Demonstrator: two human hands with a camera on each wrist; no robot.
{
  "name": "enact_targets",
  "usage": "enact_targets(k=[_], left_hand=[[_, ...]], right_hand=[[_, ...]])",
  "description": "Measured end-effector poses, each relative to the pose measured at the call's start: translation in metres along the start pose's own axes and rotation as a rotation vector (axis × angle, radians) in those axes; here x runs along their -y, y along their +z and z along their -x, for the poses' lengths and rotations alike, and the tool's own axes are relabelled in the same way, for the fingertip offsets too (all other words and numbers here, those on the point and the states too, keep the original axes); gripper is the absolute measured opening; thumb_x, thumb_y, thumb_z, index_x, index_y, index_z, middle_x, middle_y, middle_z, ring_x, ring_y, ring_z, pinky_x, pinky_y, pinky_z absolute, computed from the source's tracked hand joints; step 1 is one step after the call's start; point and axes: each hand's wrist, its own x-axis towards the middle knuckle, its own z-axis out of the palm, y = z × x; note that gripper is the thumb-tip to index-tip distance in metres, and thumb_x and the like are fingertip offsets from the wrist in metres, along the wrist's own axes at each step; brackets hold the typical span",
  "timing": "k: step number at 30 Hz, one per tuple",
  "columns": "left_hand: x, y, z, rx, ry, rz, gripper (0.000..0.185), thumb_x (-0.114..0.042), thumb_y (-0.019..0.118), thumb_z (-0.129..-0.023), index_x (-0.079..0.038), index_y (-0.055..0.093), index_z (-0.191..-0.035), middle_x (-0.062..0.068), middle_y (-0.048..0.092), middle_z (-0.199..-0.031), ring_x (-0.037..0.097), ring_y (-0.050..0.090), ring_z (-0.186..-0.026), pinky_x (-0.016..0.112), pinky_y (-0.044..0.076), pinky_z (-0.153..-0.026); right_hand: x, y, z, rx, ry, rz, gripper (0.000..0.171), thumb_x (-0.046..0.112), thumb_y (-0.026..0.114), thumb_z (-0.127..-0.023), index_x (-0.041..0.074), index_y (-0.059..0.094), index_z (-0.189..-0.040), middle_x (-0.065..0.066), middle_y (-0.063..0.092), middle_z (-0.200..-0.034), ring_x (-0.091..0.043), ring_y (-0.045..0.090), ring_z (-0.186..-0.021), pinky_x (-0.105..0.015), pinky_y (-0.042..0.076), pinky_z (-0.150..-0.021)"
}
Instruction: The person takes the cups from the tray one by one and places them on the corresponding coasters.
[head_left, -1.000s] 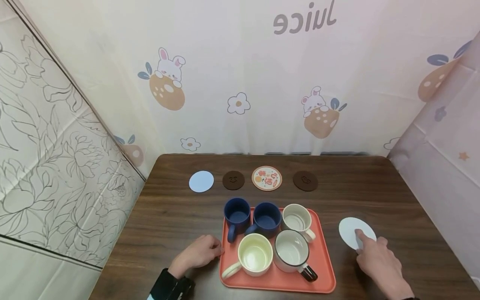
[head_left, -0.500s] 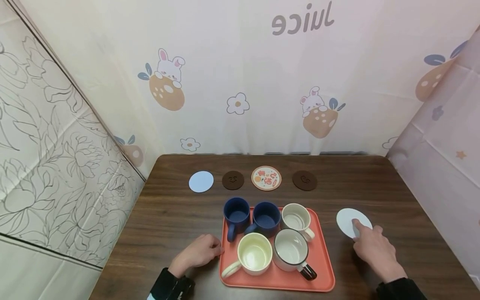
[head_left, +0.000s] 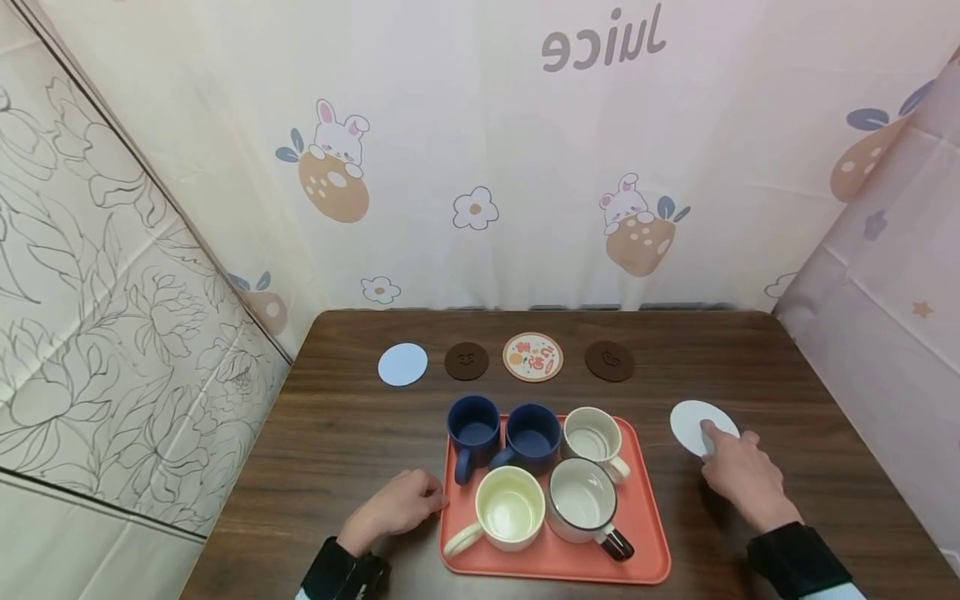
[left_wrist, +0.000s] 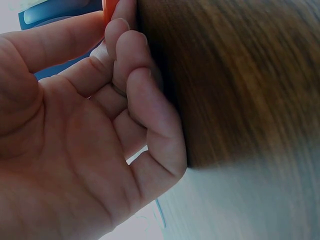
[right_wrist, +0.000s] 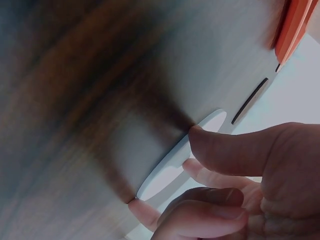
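Note:
In the head view, my left hand (head_left: 397, 504) rests at the left edge of a coral tray (head_left: 555, 567). Its thumb and index finger pinch the tray's rim in the left wrist view, the other fingers curled against the table. On the tray stand two navy mugs (head_left: 474, 429), a cream mug (head_left: 592, 437), a pale yellow mug (head_left: 510, 508) and a white mug with a black rim and handle (head_left: 583, 500). To the right, my right hand (head_left: 746, 471) holds a white round coaster (head_left: 693, 425) by its edges, one fingertip on top. The coaster lies flat on the table.
Along the back of the wooden table (head_left: 337, 442) lie a pale blue coaster (head_left: 402, 364), a dark brown smiley coaster (head_left: 467, 361), a printed coaster (head_left: 532, 357) and another dark brown coaster (head_left: 609, 361). Patterned curtains (head_left: 472, 125) hang behind and at both sides.
My right hand has slid the white coaster forward and slightly left across the table. My left hand, the tray and the mugs have stayed where they were.

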Motion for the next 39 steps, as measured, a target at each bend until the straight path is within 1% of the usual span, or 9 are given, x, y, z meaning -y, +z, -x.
enact_targets(k=[7, 9, 14, 17, 23, 28, 32, 36, 39], left_hand=[[-0.004, -0.001, 0.003, -0.001, -0.009, -0.013, 0.025, -0.028, 0.067, -0.103, -0.018, 0.074, -0.081, -0.005, 0.053, -0.062, 0.012, 0.049, -0.052, 0.026, 0.035, -0.051], [-0.013, -0.003, 0.007, -0.002, -0.006, -0.018, 0.026, -0.025, 0.067, -0.104, -0.016, 0.073, -0.080, -0.004, 0.052, -0.061, 0.013, 0.049, -0.052, 0.026, 0.035, -0.052], [-0.013, -0.001, 0.008, -0.004, 0.016, -0.042, 0.027, -0.021, 0.065, -0.104, -0.015, 0.072, -0.079, -0.004, 0.051, -0.061, 0.014, 0.048, -0.053, 0.028, 0.035, -0.053], [-0.002, 0.002, 0.002, -0.010, 0.022, -0.032, 0.027, -0.025, 0.066, -0.103, -0.017, 0.071, -0.077, -0.005, 0.051, -0.061, 0.013, 0.048, -0.053, 0.027, 0.034, -0.052], [0.036, 0.012, -0.018, -0.015, 0.009, -0.025, 0.028, -0.035, 0.067, -0.102, -0.026, 0.072, -0.076, -0.006, 0.053, -0.061, 0.013, 0.050, -0.053, 0.027, 0.035, -0.051], [0.040, 0.014, -0.019, -0.017, 0.021, -0.035, 0.029, -0.034, 0.068, -0.102, -0.025, 0.071, -0.075, -0.005, 0.054, -0.061, 0.014, 0.050, -0.052, 0.028, 0.036, -0.051], [0.030, 0.013, -0.015, -0.023, 0.002, -0.027, 0.028, -0.032, 0.068, -0.102, -0.024, 0.071, -0.075, -0.005, 0.054, -0.061, 0.014, 0.050, -0.053, 0.028, 0.035, -0.052], [-0.005, 0.003, 0.002, -0.019, -0.026, -0.029, 0.026, -0.024, 0.067, -0.104, -0.018, 0.072, -0.079, -0.003, 0.053, -0.062, 0.015, 0.049, -0.055, 0.028, 0.035, -0.054], [-0.022, -0.003, 0.010, -0.011, -0.027, -0.036, 0.025, -0.021, 0.066, -0.104, -0.015, 0.072, -0.080, -0.004, 0.052, -0.063, 0.014, 0.049, -0.055, 0.028, 0.036, -0.054]], right_hand=[[0.000, -0.004, -0.013, 0.007, -0.006, 0.008, 0.063, 0.008, 0.064, -0.097, -0.012, 0.037, -0.150, -0.055, 0.032, -0.120, -0.060, 0.050, -0.093, -0.066, 0.048, -0.071], [0.000, -0.005, -0.016, -0.001, -0.020, 0.007, 0.062, 0.008, 0.063, -0.097, -0.012, 0.037, -0.150, -0.055, 0.032, -0.119, -0.060, 0.050, -0.093, -0.068, 0.048, -0.071], [-0.001, -0.008, -0.022, 0.005, -0.039, 0.001, 0.062, 0.008, 0.062, -0.098, -0.012, 0.036, -0.150, -0.056, 0.030, -0.121, -0.063, 0.049, -0.094, -0.071, 0.047, -0.073], [0.001, -0.011, -0.027, 0.013, -0.044, 0.000, 0.062, 0.009, 0.062, -0.098, -0.013, 0.036, -0.150, -0.057, 0.028, -0.123, -0.065, 0.048, -0.096, -0.073, 0.047, -0.074], [0.005, -0.017, -0.039, 0.004, -0.046, -0.002, 0.063, 0.007, 0.060, -0.096, -0.013, 0.034, -0.150, -0.058, 0.027, -0.125, -0.066, 0.046, -0.098, -0.075, 0.045, -0.077], [0.006, -0.019, -0.048, 0.011, -0.053, -0.003, 0.063, 0.006, 0.060, -0.096, -0.014, 0.034, -0.150, -0.056, 0.029, -0.123, -0.065, 0.045, -0.100, -0.073, 0.045, -0.076], [0.006, -0.021, -0.056, 0.011, -0.065, -0.009, 0.064, 0.006, 0.061, -0.095, -0.014, 0.034, -0.149, -0.054, 0.030, -0.119, -0.065, 0.044, -0.097, -0.071, 0.044, -0.075], [0.008, -0.024, -0.064, 0.015, -0.060, -0.017, 0.064, 0.006, 0.060, -0.094, -0.015, 0.033, -0.149, -0.055, 0.029, -0.120, -0.066, 0.042, -0.100, -0.072, 0.043, -0.078], [0.011, -0.027, -0.069, 0.022, -0.054, -0.017, 0.064, 0.006, 0.060, -0.095, -0.014, 0.033, -0.150, -0.055, 0.029, -0.121, -0.066, 0.041, -0.102, -0.074, 0.041, -0.081]])
